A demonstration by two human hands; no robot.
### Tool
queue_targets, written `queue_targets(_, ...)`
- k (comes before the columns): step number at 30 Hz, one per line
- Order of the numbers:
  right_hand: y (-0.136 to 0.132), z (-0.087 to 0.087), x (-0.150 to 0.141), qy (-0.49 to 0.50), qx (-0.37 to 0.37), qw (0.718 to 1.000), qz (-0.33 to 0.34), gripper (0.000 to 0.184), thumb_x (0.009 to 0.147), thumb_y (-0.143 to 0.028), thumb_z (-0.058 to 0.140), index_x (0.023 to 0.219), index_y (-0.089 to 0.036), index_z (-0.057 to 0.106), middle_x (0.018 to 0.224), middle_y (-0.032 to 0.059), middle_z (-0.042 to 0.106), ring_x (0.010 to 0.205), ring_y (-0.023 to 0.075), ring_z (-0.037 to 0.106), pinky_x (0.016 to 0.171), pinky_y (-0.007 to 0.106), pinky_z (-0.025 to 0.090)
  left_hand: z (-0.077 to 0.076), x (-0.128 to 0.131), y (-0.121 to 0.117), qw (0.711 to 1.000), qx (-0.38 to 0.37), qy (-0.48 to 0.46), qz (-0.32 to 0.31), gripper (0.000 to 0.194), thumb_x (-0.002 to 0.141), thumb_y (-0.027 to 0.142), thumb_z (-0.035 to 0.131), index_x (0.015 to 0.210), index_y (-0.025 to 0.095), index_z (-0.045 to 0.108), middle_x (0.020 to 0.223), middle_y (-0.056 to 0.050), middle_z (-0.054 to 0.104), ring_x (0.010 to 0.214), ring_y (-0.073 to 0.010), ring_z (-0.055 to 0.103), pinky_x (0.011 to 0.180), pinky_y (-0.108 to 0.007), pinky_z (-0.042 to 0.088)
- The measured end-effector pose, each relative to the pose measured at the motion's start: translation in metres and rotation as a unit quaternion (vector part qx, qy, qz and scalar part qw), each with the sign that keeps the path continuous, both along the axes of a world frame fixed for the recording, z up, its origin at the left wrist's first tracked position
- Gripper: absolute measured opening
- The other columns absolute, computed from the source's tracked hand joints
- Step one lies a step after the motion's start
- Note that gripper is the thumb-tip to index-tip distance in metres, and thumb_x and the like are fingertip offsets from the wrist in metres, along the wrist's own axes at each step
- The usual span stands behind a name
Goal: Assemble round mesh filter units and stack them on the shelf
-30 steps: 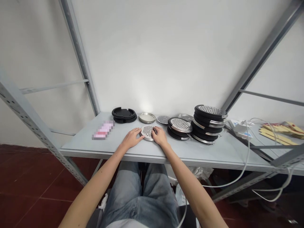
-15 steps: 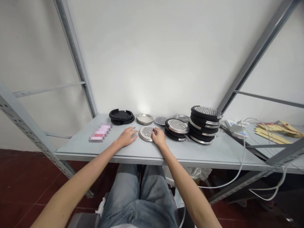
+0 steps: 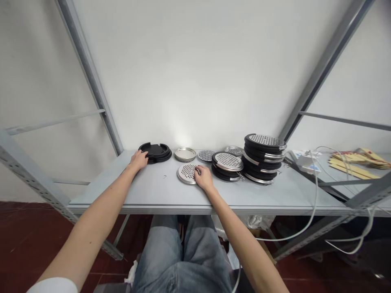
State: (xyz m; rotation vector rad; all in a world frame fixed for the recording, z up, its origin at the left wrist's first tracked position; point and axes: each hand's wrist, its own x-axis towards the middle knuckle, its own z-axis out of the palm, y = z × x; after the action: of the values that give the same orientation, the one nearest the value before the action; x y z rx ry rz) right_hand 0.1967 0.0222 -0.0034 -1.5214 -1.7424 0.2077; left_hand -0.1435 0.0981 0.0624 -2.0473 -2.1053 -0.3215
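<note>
**Partway, by the look: 2 stacks built, loose parts remain**

Tall stack [image 3: 265, 158] and short stack [image 3: 227, 166], both right, carry black-rimmed metal discs; they look done. Still unfitted: black holder pile [image 3: 157, 151], plain lid pile [image 3: 185, 154], perforated disc [image 3: 185, 174]. Disc lies flat on table [image 3: 159, 192], its right edge under right hand [image 3: 204, 178]; can't tell if fingers clamp it. Left hand [image 3: 139, 159] is well apart from disc, fingers spread at holder pile's left edge, grip unclear.

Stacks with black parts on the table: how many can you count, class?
3: an all-black stack by the left hand, a short stack right of the right hand, and a tall stack beside it.
</note>
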Motion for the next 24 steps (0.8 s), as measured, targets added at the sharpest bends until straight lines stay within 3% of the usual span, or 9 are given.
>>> queue_targets(4,0.000,0.001,0.000,0.004,0.001,1.000,0.002,0.029,0.086,-0.020,0.053,0.107,-0.014,0.072,0.120,0.0127,0.068,0.115,0.0248,0.058,0.102,0.034,0.040,0.005,0.005,0.001,1.000,0.011,0.014,0.005,0.035,0.091,0.031,0.051,0.122,0.024,0.064,0.127,-0.012,0.059,0.124,-0.0305,0.049,0.100,-0.042,0.043)
queue_targets(10,-0.002,0.002,-0.001,-0.004,0.008,1.000,0.025,0.027,0.086,-0.020,0.053,0.105,-0.015,0.072,0.118,0.0114,0.068,0.114,0.0241,0.058,0.101,0.033,0.040,0.004,0.002,-0.006,0.998,0.050,0.017,-0.033,0.029,0.090,0.031,0.054,0.110,0.020,0.072,0.128,-0.011,0.061,0.120,-0.0332,0.052,0.097,-0.045,0.044)
queue_targets(18,-0.001,0.001,-0.001,0.001,0.007,1.000,0.024,0.027,0.086,-0.021,0.053,0.105,-0.016,0.072,0.118,0.0113,0.068,0.113,0.0246,0.058,0.100,0.034,0.040,0.002,-0.004,-0.014,0.988,0.117,0.026,-0.096,0.027,0.088,0.025,0.054,0.106,0.020,0.073,0.122,-0.010,0.065,0.115,-0.0303,0.055,0.097,-0.044,0.042)
queue_targets(24,-0.002,0.000,-0.001,0.006,0.008,1.000,0.019,0.027,0.086,-0.021,0.053,0.104,-0.017,0.072,0.118,0.0108,0.068,0.113,0.0236,0.058,0.101,0.034,0.040,0.005,-0.004,-0.023,0.980,0.134,0.078,-0.127,0.020,0.085,0.019,0.056,0.092,0.020,0.075,0.115,-0.012,0.067,0.114,-0.0301,0.054,0.099,-0.046,0.036)
